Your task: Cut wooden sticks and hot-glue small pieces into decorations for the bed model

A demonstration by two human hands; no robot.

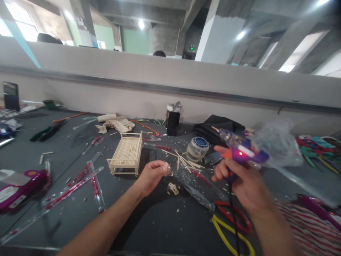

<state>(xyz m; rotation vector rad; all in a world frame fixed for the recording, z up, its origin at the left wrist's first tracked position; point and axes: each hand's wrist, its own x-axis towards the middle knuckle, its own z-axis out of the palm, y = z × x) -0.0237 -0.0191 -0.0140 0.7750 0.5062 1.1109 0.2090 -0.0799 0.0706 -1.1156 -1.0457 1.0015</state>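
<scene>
My left hand (152, 176) is closed in a pinch on a small pale wooden piece (167, 165), its exact shape too small to tell. In my right hand (243, 181) is a purple glue gun (237, 151) with a red light lit, its nozzle tilted up and to the left; motion blurs it. Left of my left hand stands a miniature bed (126, 153) built from thin wooden sticks, with tiny bits on its slats. A little pile of wooden bits (173, 188) lies just below my left hand. Loose thin sticks (186, 163) lie between my hands.
Beyond the sticks stands a clear jar (197, 149) with a blue lid. Scissors (233, 227) with red and yellow handles lie before my right arm. A phone (173, 123) leans at the back. Plastic sleeves (80, 177) and a magenta tool (22, 188) lie left.
</scene>
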